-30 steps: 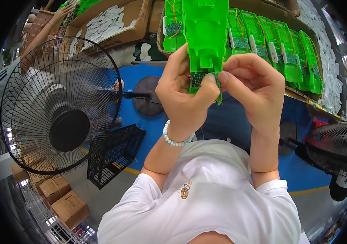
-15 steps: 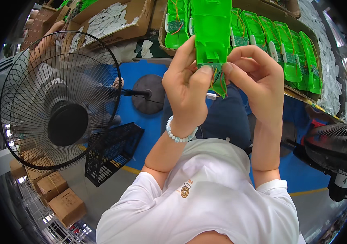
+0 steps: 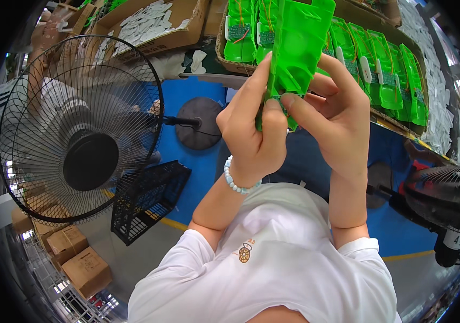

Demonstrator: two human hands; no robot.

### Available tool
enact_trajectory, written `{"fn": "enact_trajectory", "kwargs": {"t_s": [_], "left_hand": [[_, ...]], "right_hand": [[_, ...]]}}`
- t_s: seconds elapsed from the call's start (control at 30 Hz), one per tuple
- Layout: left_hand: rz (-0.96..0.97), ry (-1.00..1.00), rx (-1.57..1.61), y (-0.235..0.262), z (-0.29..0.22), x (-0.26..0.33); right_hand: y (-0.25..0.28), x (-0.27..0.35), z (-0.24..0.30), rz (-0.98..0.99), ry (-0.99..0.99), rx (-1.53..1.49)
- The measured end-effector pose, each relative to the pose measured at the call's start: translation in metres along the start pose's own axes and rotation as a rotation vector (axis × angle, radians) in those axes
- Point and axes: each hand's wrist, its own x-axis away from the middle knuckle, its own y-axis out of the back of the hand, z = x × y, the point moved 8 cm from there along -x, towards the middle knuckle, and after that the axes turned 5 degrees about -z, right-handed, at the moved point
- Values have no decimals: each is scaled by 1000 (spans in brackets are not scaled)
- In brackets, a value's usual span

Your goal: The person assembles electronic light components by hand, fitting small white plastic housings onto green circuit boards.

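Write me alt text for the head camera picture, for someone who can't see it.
Two bare hands, left hand and right hand, hold a bright green plastic housing up close to the camera. Behind it a cardboard box holds more green housings, and a black-grilled fan stands to the left.

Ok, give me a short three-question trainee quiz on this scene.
1. True or false: both hands grip the bright green plastic housing.
2. Which wrist wears the pale bead bracelet? A) left B) right
3. Fill in: the black wire basket stands below and beside the black standing ____.

Key: 1 true: left hand and right hand both hold it. 2 A. 3 fan.
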Motion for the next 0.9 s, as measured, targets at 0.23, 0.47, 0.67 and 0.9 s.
{"fn": "enact_trajectory", "kwargs": {"t_s": [0.23, 0.47, 0.67, 0.9], "left_hand": [[-13, 1, -81, 8, -3, -2], [-12, -13, -145, 7, -2, -1], [21, -34, -173, 7, -2, -3], [16, -45, -110, 11, -4, -2]], "right_hand": [[-4, -1, 1, 21, -9, 26], [-4, -3, -6, 22, -17, -7], [-3, -3, -8, 28, -56, -13], [-7, -1, -1, 77, -8, -50]]}}
